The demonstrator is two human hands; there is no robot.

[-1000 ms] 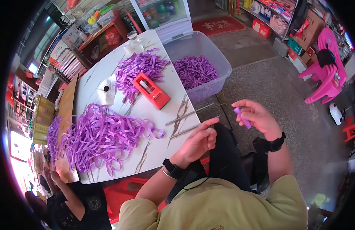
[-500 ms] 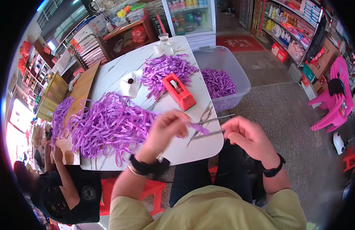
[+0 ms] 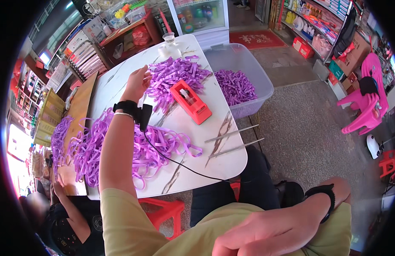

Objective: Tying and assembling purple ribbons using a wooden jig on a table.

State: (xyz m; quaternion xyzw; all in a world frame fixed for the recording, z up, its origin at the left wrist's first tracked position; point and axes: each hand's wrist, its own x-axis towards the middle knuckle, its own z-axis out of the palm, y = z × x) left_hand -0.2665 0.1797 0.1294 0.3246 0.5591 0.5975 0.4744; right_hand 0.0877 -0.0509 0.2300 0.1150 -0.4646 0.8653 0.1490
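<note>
My left hand (image 3: 137,83) reaches across the white marble-patterned table (image 3: 184,181), its fingers curled beside a pile of short purple ribbon pieces (image 3: 176,77). What those fingers hold, if anything, is hidden; the arm and hand cover the white paper and dark round thing there. Low in front of my belly is my right hand (image 3: 265,232), its fingertips cut off by the lower edge. Two thin metal rods (image 3: 233,133) stick out over the table's right edge with nothing between them. Under my left forearm spreads a tangled heap of long purple ribbon (image 3: 95,153).
A red tape dispenser (image 3: 191,102) stands by the short pieces. A clear plastic bin (image 3: 259,79) of purple pieces is at the table's right side. A black cable (image 3: 184,165) runs from my left wrist. On the left, another person (image 3: 73,217) sits by more ribbon (image 3: 60,136).
My left hand has moved from the rods to the far left, beside the short pieces. The purple ribbon at the rods is gone. My right hand has dropped back toward my body.
</note>
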